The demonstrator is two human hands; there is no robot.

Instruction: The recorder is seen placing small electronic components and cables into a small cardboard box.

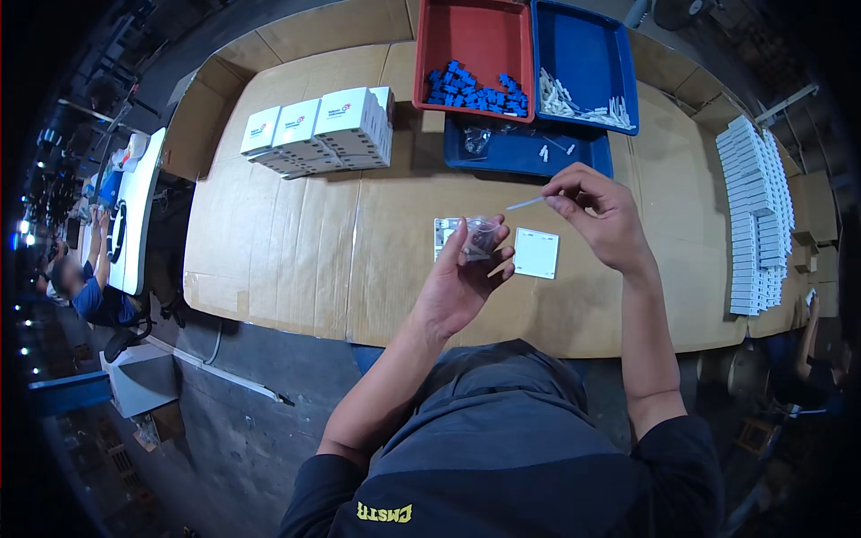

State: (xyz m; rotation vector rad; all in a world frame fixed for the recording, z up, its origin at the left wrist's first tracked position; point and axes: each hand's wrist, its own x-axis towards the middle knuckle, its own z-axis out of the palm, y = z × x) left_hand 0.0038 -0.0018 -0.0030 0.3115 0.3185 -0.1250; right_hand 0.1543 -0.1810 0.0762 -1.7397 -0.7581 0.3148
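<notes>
In front of my body, my left hand (456,282) is closed around a small clear plastic bag (482,238); its contents are too small to make out. To the right and slightly higher, my right hand (596,215) pinches one end of a thin, pale stick-like piece (526,204), whose free end points left toward the bag. Flat on the cardboard between the hands lies a white square plate (536,254). Another white part (440,229) sits partly hidden behind my left fingers.
A red tray (475,36) of blue pieces and a blue tray (583,45) of white pieces rest over a lower blue tray (466,161). White boxes (341,121) stand at left, stacked white parts (753,215) at right. A person (99,291) works at a far-left table.
</notes>
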